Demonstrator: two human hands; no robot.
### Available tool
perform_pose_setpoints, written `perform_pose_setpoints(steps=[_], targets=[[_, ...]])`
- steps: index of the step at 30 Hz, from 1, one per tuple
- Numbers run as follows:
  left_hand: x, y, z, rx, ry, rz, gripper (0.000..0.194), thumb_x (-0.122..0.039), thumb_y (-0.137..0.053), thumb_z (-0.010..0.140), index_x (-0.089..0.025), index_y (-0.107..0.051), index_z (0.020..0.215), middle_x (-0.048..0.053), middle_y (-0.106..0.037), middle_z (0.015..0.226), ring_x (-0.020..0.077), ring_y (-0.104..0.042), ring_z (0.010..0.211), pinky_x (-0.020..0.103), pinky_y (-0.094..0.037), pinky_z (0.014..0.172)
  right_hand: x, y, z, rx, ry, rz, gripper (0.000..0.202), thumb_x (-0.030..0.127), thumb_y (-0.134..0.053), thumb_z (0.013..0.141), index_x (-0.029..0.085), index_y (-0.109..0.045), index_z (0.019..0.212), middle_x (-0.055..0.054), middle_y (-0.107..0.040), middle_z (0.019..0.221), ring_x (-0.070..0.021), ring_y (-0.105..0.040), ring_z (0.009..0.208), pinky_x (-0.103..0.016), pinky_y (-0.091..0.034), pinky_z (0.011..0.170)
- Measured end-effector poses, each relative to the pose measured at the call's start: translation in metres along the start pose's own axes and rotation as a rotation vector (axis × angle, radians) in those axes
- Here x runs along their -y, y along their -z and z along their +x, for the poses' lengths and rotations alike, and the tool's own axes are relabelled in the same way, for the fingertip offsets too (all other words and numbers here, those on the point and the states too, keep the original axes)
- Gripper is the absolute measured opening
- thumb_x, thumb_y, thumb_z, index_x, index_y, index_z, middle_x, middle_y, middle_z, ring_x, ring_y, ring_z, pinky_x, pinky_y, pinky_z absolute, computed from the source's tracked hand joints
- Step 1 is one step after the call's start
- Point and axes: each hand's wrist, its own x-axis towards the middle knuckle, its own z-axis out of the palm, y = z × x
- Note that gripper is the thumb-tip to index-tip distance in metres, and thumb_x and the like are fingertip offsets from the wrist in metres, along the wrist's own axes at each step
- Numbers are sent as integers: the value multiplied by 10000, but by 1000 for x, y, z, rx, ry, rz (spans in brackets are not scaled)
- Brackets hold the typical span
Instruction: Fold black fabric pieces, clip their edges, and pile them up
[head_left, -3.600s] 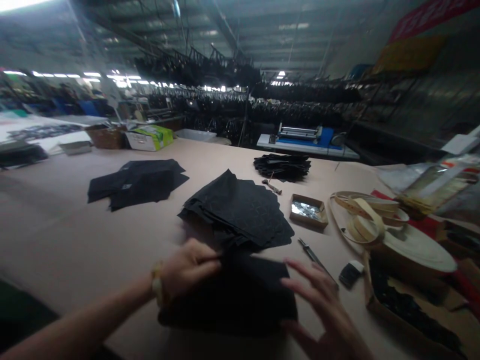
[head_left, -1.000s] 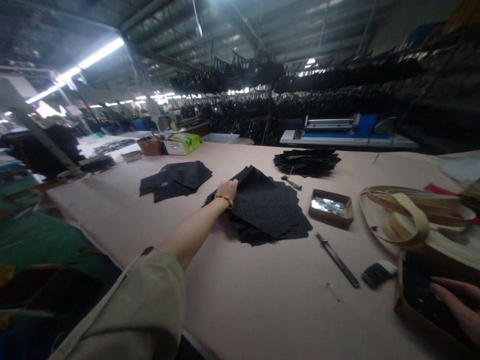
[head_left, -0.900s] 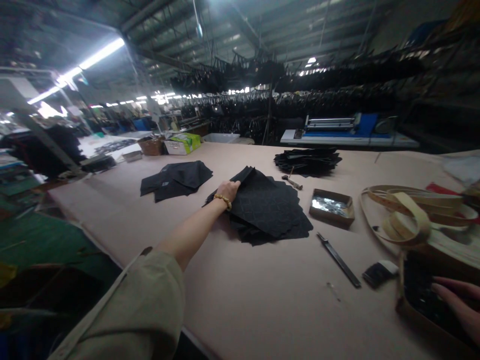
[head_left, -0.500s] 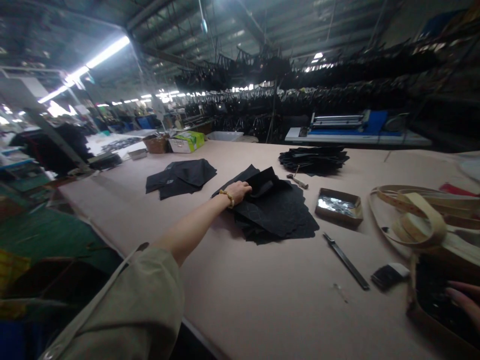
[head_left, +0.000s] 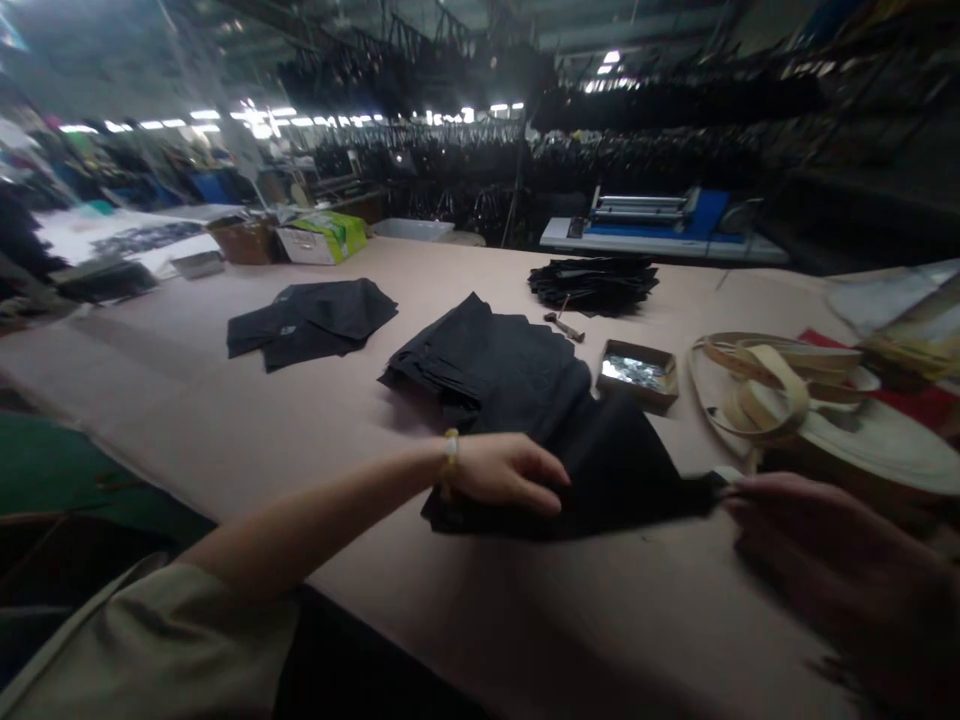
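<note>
A black fabric piece [head_left: 622, 470] is stretched between my two hands in front of the stack. My left hand [head_left: 514, 472], with a beaded bracelet at the wrist, lies over its left part with fingers curled and closed on it. The corner at the right is pinched by my right hand [head_left: 832, 530], which is blurred and dark. Behind my left hand, a fanned stack of black fabric pieces [head_left: 495, 350] rests on the table. The held piece covers the stack's front right part.
Beyond are more black pieces [head_left: 315, 318], a tall black stack [head_left: 592, 283], a hammer [head_left: 564, 327] and a small box of shiny metal parts [head_left: 637, 372]. Coiled tan strips [head_left: 765, 390] lie at the right. A blue roller machine [head_left: 660, 215] stands behind the table.
My left hand has moved from the stack's far left toward me, bringing the black piece along. My right hand has left the dark box at the right and now grips the piece's corner.
</note>
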Motion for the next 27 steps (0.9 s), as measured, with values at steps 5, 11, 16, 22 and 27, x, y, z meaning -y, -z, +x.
perform_pose_setpoints(steps=[5, 11, 16, 22, 27], targets=[[29, -62, 6, -170, 57, -962, 415, -437, -825, 673, -176, -675, 959, -7, -689, 830, 93, -617, 700, 197, -491, 707, 86, -47, -4, 483, 333, 462, 267, 52, -627, 845, 230, -629, 1044, -26, -652, 843, -111, -635, 701, -197, -516, 601], [44, -72, 18, -187, 37, -1128, 511, -336, -864, 617, -136, -654, 1038, 47, -708, 849, 139, -662, 711, 237, -527, 709, 35, -89, -23, 358, -168, 499, 100, 262, -690, 846, 196, -695, 921, -41, -698, 841, -158, -674, 759, -232, -552, 645], [46, -83, 15, -283, 44, -1193, 518, -278, -854, 649, -166, -576, 1070, 23, -701, 812, 129, -660, 654, 227, -529, 651, 22, -99, -37, 361, -283, 496, 119, 278, -721, 833, 204, -689, 920, -35, -711, 861, -159, -683, 797, -250, -559, 721], [37, -88, 1, -307, 177, -1225, 410, -310, -839, 684, -118, -646, 991, 53, -713, 834, 129, -665, 680, 222, -533, 670, 29, -93, -38, 335, -65, 469, 123, 117, -685, 851, 221, -655, 907, -4, -638, 878, -116, -629, 816, -228, -518, 730], [33, -91, -2, -345, 181, -1227, 422, -302, -853, 670, -145, -652, 1006, 27, -713, 819, 109, -652, 665, 199, -523, 655, 29, -89, -36, 369, 64, 392, 254, 36, -660, 846, 224, -659, 1017, -22, -690, 980, -129, -661, 903, -246, -545, 794]])
